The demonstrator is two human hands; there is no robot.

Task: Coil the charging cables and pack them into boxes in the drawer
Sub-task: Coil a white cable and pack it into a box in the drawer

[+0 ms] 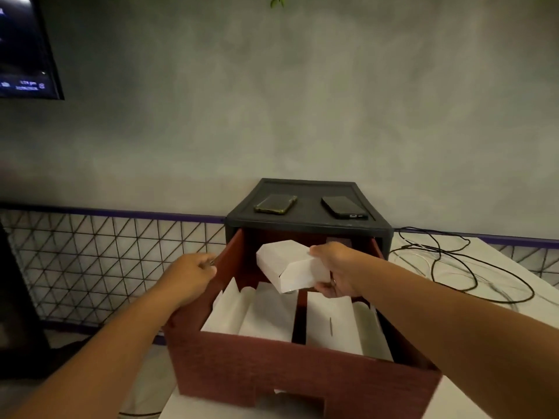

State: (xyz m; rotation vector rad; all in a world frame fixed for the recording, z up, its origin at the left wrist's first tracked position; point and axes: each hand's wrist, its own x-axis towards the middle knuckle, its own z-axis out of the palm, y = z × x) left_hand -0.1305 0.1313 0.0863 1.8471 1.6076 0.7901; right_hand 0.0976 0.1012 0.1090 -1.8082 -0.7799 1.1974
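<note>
Head view, items listed from my hands outward.

1. Right hand [335,270]: thumb on top and fingers curled beneath, gripping one end of a white box [290,264]. The box is held tilted in the air over the drawer's back half, at 12 o'clock of the boxes below.
2. Left hand [190,273]: fingers curled onto the top edge of the left wall of the drawer [272,370], at 9 o'clock of the held box. A small glint sits by the fingertips; I cannot tell what it is.
3. White box, handling: I judge it thin card, light and easily crushed, and one end flap looks loose. Best taken across the two long sides, not by the flap.
4. Other boxes [266,309]: white, lying side by side in the red-brown drawer with a dark gap between them.
5. Cables [434,269]: dark and pale, uncoiled, in loose loops on the white table [499,282] at 3 o'clock of the drawer, well apart from both hands. I judge them limp, springy and prone to tangle; take one near a plug end and wind from there.
6. Cabinet [305,225]: dark, housing the drawer, at 12 o'clock. Two phones [276,204] lie flat on top.
7. Wire grid [106,252] at 9 o'clock; screen [24,46] at 10 o'clock on the wall.
</note>
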